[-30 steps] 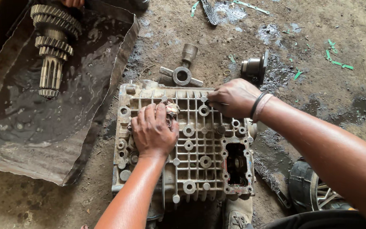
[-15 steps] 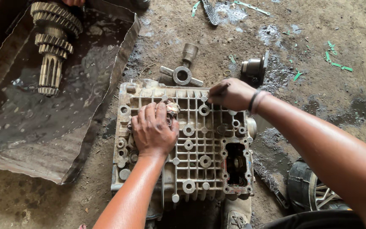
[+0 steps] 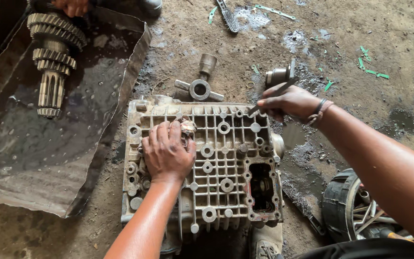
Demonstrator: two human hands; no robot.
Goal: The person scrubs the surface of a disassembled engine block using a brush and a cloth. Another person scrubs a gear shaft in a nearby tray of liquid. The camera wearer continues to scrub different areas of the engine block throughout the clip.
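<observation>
A ribbed metal casing, grey and grimy, lies flat on the dirt floor in the middle of the view, its grid of ribs and round bosses facing up and a dark rectangular opening near its lower right corner. The left hand rests palm down on the casing's left part, fingers close together and curled over a small wadded rag that pokes out at the fingertips. The right hand is at the casing's upper right edge, its fingers closed around a thin dark tool whose tip points down at the casing's top rim; a band sits on that wrist. Just beyond the casing lie a cross-shaped metal part with a ring at its centre and a small cylindrical piece. To the left, a bent sheet of metal, wet with oil, carries a stepped gear shaft; another person's hand shows at its top end. A ribbed black wheel-like part lies at the lower right, and green scraps dot the floor.
</observation>
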